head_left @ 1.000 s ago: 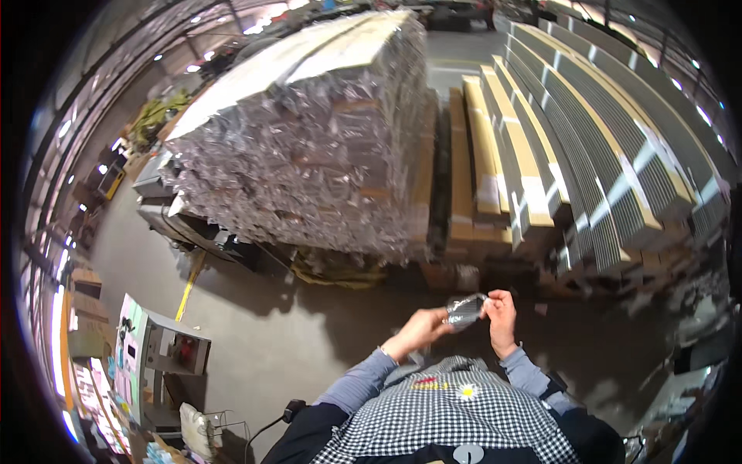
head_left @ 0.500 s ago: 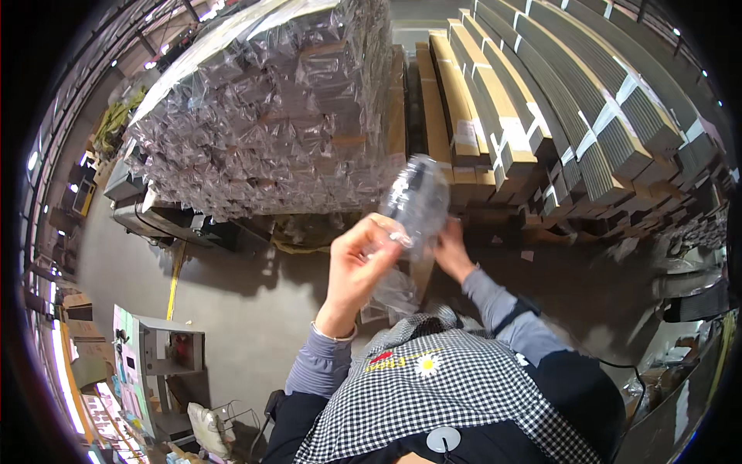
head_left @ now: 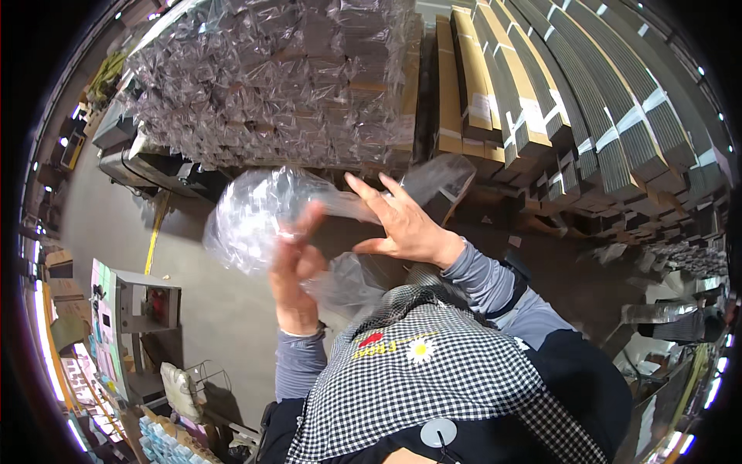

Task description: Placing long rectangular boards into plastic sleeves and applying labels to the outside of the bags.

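Note:
A clear, crinkled plastic film (head_left: 259, 205) bunches at its widest around my left hand (head_left: 292, 267). That hand is partly smeared by motion, its fingers curled round the film with the index finger pointing up. From there a narrower strip runs right, passing behind the fingers of my right hand (head_left: 413, 228), to a loose end just beyond it. More loose film hangs below, between my hands and the checked apron. The right hand is open, fingers and thumb spread; whether its fingertips touch the film I cannot tell.
Ahead stands a tall stack of film-wrapped bundles (head_left: 278, 93). Long strapped cardboard and dark profiles (head_left: 533, 116) are piled at the right. A grey cabinet (head_left: 147, 309) stands on the left, near a yellow floor line (head_left: 157, 232). A padded seat (head_left: 182, 393) is at lower left.
My left hand has swung left, and the bunched film has spread out to the left with it. My right hand has come up from behind the film, its fingers now spread.

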`<move>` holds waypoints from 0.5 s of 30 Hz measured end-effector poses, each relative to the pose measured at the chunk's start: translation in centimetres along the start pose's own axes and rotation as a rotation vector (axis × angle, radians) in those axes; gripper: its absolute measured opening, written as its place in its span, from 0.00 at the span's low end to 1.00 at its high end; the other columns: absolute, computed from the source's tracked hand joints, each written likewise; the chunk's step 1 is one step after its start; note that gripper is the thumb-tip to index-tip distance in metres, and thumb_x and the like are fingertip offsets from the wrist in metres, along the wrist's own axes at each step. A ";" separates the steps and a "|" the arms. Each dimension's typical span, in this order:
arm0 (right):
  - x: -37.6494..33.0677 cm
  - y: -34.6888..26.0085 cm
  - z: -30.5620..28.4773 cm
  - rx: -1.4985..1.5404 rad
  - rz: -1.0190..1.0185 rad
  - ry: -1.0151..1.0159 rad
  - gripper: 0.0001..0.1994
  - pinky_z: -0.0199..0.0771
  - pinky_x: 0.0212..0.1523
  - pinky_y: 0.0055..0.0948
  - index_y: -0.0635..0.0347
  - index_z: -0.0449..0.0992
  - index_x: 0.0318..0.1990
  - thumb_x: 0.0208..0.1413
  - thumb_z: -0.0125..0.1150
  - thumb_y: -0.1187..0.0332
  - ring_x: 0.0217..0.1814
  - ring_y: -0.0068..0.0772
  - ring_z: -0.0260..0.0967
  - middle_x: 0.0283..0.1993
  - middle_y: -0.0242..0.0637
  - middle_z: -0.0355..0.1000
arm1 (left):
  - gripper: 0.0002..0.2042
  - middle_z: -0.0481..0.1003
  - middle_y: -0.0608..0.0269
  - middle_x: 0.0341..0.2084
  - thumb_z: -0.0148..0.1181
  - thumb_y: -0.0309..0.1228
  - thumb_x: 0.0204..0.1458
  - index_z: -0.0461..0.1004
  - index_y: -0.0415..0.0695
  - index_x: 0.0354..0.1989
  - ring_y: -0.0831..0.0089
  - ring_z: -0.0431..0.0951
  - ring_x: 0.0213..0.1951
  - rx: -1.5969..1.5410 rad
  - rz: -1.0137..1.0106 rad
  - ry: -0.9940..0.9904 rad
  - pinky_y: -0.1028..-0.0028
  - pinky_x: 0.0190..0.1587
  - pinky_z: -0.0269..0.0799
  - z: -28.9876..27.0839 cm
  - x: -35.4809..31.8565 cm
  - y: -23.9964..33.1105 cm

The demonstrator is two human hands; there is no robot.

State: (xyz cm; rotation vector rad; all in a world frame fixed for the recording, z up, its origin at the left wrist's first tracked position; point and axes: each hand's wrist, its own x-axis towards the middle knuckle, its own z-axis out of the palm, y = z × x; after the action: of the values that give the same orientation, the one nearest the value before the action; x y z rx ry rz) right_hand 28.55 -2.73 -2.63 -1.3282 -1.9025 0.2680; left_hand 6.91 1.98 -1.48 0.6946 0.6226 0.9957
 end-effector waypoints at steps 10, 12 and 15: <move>-0.9 0.2 1.3 0.142 -0.329 -0.235 0.13 0.68 0.46 0.37 0.57 0.73 0.35 0.37 0.63 0.72 0.44 0.41 0.68 0.39 0.36 0.68 | 0.35 0.65 0.61 0.60 0.61 0.26 0.49 0.57 0.41 0.68 0.72 0.66 0.61 0.083 -0.299 -0.364 0.73 0.61 0.62 -4.2 0.6 -9.4; 0.2 0.5 0.7 0.346 -0.317 -0.147 0.14 0.65 0.53 0.41 0.59 0.73 0.36 0.36 0.63 0.74 0.52 0.46 0.64 0.45 0.39 0.66 | 0.34 0.66 0.61 0.59 0.65 0.28 0.48 0.59 0.41 0.66 0.72 0.67 0.60 0.311 -0.294 -0.438 0.72 0.61 0.63 -3.2 0.5 -10.3; 1.0 1.8 1.8 0.408 -0.247 -0.296 0.27 0.60 0.62 0.42 0.59 0.69 0.52 0.39 0.64 0.71 0.62 0.49 0.61 0.57 0.43 0.66 | 0.28 0.72 0.62 0.51 0.68 0.29 0.47 0.67 0.42 0.58 0.72 0.73 0.51 0.276 -0.211 -0.286 0.72 0.52 0.71 -2.8 -0.2 -11.2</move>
State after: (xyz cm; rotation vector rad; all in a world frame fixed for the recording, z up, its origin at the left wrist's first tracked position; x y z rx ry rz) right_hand 28.41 -0.69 -4.38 -0.8077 -2.0881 0.7152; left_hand 10.70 -1.70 -11.74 0.9740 0.5720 0.6054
